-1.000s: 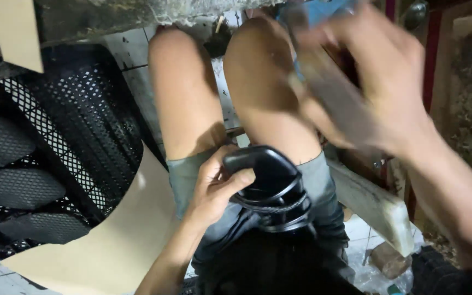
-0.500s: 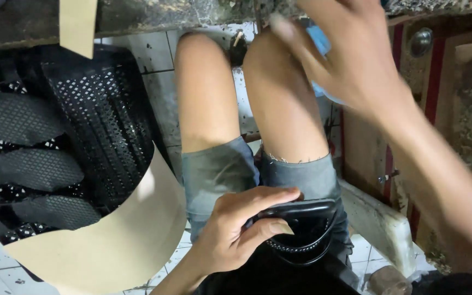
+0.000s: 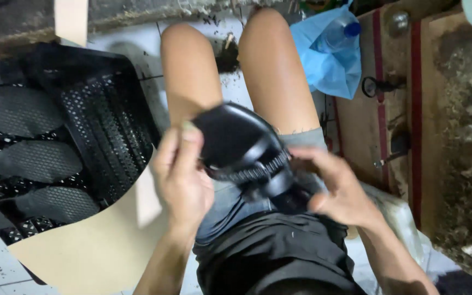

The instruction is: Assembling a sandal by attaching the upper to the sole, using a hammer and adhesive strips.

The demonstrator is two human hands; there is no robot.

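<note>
I sit with bare knees and grey shorts, holding a black sandal (image 3: 236, 145) over my lap with both hands. My left hand (image 3: 181, 175) grips its left side, fingers curled over the edge. On the right, my right hand (image 3: 337, 188) pinches the sandal's strap end. The sandal is tilted, its sole turned up and a studded strap showing along its lower edge.
A black perforated crate (image 3: 105, 117) with several black soles (image 3: 34, 161) stands at my left, on a tan cardboard sheet (image 3: 94, 246). A blue plastic bag (image 3: 329, 60) with a bottle lies beyond my right knee. A wooden bench (image 3: 411, 109) runs along the right.
My right hand has come down from the upper right onto the sandal. My left hand has lifted the sandal off my lap and turned it.
</note>
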